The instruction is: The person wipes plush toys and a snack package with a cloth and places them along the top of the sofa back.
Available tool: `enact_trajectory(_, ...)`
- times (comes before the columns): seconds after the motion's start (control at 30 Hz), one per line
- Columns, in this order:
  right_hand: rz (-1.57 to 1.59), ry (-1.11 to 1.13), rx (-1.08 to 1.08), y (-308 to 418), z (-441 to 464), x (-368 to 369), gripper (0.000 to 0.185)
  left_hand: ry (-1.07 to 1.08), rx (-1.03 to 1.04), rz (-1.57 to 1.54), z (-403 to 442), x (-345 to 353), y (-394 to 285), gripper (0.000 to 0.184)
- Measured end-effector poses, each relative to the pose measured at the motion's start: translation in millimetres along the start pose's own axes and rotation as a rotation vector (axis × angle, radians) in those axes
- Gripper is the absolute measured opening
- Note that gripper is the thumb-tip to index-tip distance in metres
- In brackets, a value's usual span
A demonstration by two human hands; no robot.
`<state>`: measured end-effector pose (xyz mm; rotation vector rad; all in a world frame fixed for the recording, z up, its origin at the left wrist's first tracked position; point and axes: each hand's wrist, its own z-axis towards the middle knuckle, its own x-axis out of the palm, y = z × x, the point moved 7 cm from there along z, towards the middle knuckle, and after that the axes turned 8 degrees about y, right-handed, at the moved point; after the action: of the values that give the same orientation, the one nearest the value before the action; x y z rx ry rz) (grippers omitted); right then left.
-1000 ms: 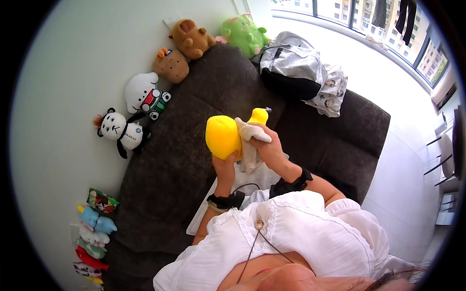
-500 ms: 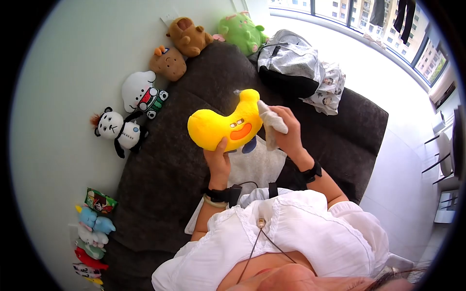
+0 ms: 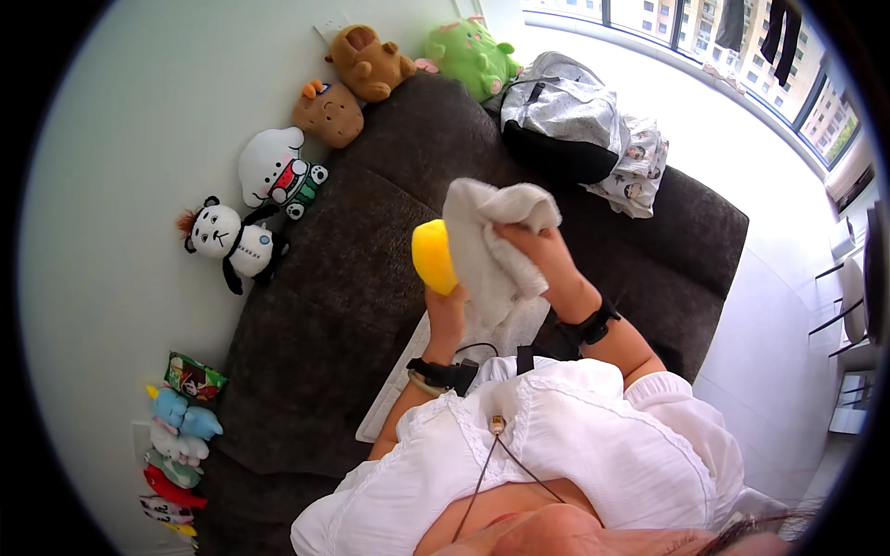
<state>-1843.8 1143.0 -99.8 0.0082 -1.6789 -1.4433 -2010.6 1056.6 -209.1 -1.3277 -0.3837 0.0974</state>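
A yellow plush toy (image 3: 433,258) is held in front of my chest by my left hand (image 3: 447,313), which grips its lower side. My right hand (image 3: 556,269) is closed on a whitish cloth (image 3: 482,246), spread over the right part of the toy. Only the toy's rounded left end shows; its face and the rest are hidden behind the cloth. Below both hands, a light grey cloth-like piece (image 3: 405,375) lies on my lap area.
A dark brown sofa (image 3: 306,343) lies beneath. Along the wall sit a panda plush (image 3: 236,246), a white dog plush (image 3: 271,167), two brown plushes and a green plush (image 3: 471,57). A grey backpack (image 3: 565,120) stands at the back; small plushes (image 3: 185,417) line the left.
The toy's face was visible half a second ago and is now covered. The cloth, bunched in my right hand before, has opened out and moved left over the toy.
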Motion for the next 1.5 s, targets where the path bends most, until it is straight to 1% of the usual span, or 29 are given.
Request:
enact_trajectory(0.03, 0.054, -0.044, -0.064, 18.9, -0.2, -6.6, 0.033, 0.007, -0.021, -0.055, -1.9, -0.6, -5.3, 0.051)
enact_trajectory(0.07, 0.074, -0.043, -0.121, 32.4, 2.9, -13.8, 0.035, -0.078, -0.047, -0.112, 2.5, -5.9, -11.8, 0.053)
enact_trajectory(0.1, 0.093, -0.04, -0.181, 43.1, 3.9, -21.6, 0.036, -0.091, -0.041, -0.144, 5.6, -8.1, -20.7, 0.053)
enact_trajectory(0.13, 0.056, 0.036, -0.228, 47.7, 3.5, -24.6, 0.04, -0.104, -0.032, -0.177, 8.9, -10.9, -29.4, 0.053)
enact_trajectory(0.17, 0.018, 0.086, -0.234, 46.6, 1.0, -23.5, 0.043, -0.116, -0.022, -0.21, 11.7, -13.3, -34.9, 0.054)
enact_trajectory(0.23, -0.182, 0.109, -0.174, 1.4, -1.5, -38.9, 0.043, -0.109, -0.007, -0.224, 16.0, -11.5, -38.3, 0.053)
enact_trajectory(0.27, -0.472, 0.171, -0.264, 3.3, -8.0, -18.7, 0.048, -0.099, 0.003, -0.24, 17.6, -7.7, -38.9, 0.052)
enact_trajectory(0.3, -0.685, 0.366, -0.553, 14.0, -18.4, 10.7, 0.053, -0.088, 0.011, -0.258, 18.3, -3.3, -40.1, 0.052)
enact_trajectory(0.33, -0.897, 0.401, -0.594, -0.4, -28.0, 22.3, 0.058, -0.069, -0.012, -0.289, 18.9, 3.0, -44.0, 0.053)
enact_trajectory(0.37, -1.288, 0.418, -0.705, -7.5, -38.7, 37.3, 0.06, -0.05, -0.036, -0.319, 19.0, 8.8, -51.6, 0.054)
enact_trajectory(0.4, -1.389, 0.423, -0.744, -17.1, -38.9, 32.1, 0.058, -0.034, -0.058, -0.347, 18.9, 10.6, -55.7, 0.055)
enact_trajectory(0.43, -1.489, 0.428, -0.782, -28.6, -39.6, 23.4, 0.057, -0.081, -0.051, -0.364, 19.4, 2.7, -57.3, 0.054)
enact_trajectory(0.5, -1.556, 0.235, -0.514, -25.9, -30.6, -17.6, 0.051, -0.187, -0.031, -0.399, 19.7, -19.7, -63.3, 0.053)
enact_trajectory(0.53, -1.621, 0.066, -0.417, -24.8, -25.8, -50.0, 0.044, -0.161, -0.009, -0.477, 19.5, -27.2, -67.6, 0.054)
enact_trajectory(0.57, -1.578, -0.067, -0.4, -24.7, -22.0, -84.4, 0.043, -0.169, 0.02, -0.422, 18.2, -29.8, -72.8, 0.055)
enact_trajectory(0.6, -1.529, -0.157, -0.346, -13.4, -23.7, -99.6, 0.041, -0.177, 0.046, -0.365, 16.4, -31.7, -79.0, 0.055)
enact_trajectory(0.63, -1.492, -0.227, -0.416, 0.4, -25.5, -104.6, 0.043, -0.185, 0.072, -0.309, 15.8, -33.7, -83.7, 0.056)
enact_trajectory(0.7, -1.384, -0.236, -0.59, 30.6, -27.1, -81.7, 0.048, -0.214, 0.041, -0.298, 12.8, -30.8, -77.5, 0.056)
enact_trajectory(0.8, -1.186, -0.216, -0.705, 50.2, -21.4, -46.6, 0.056, -0.171, 0.035, -0.265, 13.4, -14.8, -73.3, 0.057)
enact_trajectory(0.83, -1.179, -0.183, -0.712, 48.7, -17.2, -39.8, 0.062, -0.146, 0.04, -0.249, 13.2, -11.1, -73.9, 0.057)
enact_trajectory(0.87, -1.129, -0.139, -0.667, 42.1, -11.7, -35.3, 0.062, -0.108, 0.043, -0.271, 13.1, -9.2, -72.5, 0.055)
enact_trajectory(0.97, -1.03, -0.03, -0.531, 10.0, 0.7, -24.1, 0.059, -0.069, 0.015, -0.148, 11.4, -5.1, -69.4, 0.055)
enact_trajectory(1.07, -1.039, 0.058, -0.513, -17.0, -3.9, -3.5, 0.062, -0.087, 0.025, 0.022, 8.5, -8.9, -60.7, 0.049)
enact_trajectory(1.1, -1.015, 0.11, -0.515, -22.4, -8.0, 5.5, 0.064, -0.07, 0.009, 0.023, 6.9, -6.4, -53.9, 0.05)
enact_trajectory(1.17, -1.083, 0.189, -0.583, -24.5, -18.4, 25.7, 0.066, -0.032, -0.023, 0.028, 4.6, -1.6, -42.5, 0.053)
enact_trajectory(1.27, -1.07, 0.242, -0.661, -16.1, -21.3, 42.5, 0.066, 0.023, -0.038, 0.079, 3.9, 0.8, -37.3, 0.054)
enact_trajectory(1.33, -1.065, 0.261, -0.751, -4.1, -21.8, 54.1, 0.064, 0.024, -0.066, -0.109, -0.1, 3.7, -28.0, 0.054)
enact_trajectory(1.43, -1.292, 0.303, -0.861, 8.1, -23.0, 66.2, 0.062, 0.056, -0.087, -0.159, -3.2, 6.2, -27.8, 0.063)
enact_trajectory(1.5, -1.318, 0.218, -0.855, 17.3, -11.4, 48.6, 0.062, 0.122, -0.03, 0.074, -2.4, 4.2, -43.1, 0.068)
